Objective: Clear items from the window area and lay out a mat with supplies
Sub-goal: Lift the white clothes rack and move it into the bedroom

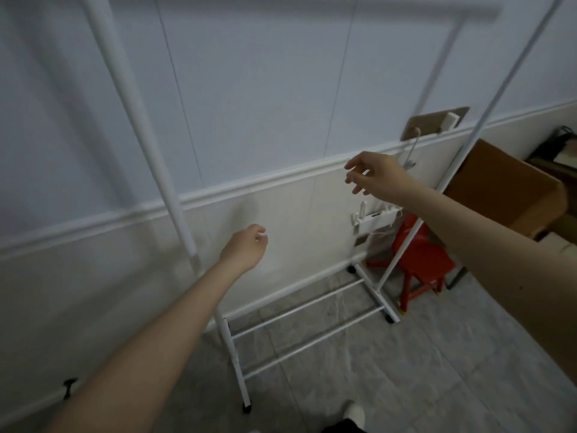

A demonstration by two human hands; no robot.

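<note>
A white metal clothes rack (pixel 299 307) on small black wheels stands against the pale wall, with nothing hanging on it. Both my arms reach forward between its two uprights. My left hand (pixel 245 248) is loosely curled with nothing visible in it, just right of the left upright (pixel 140 120). Higher up and to the right, my right hand (pixel 374 176) has its fingers spread and holds nothing. No mat or window is in view.
A red plastic stool (pixel 418 264) stands behind the rack's right foot. A brown cardboard box (pixel 505 189) sits at the right. A white power strip (pixel 374 218) and a brown wall plate with a hook (pixel 434 123) are on the wall. The floor is grey tile (pixel 406 370).
</note>
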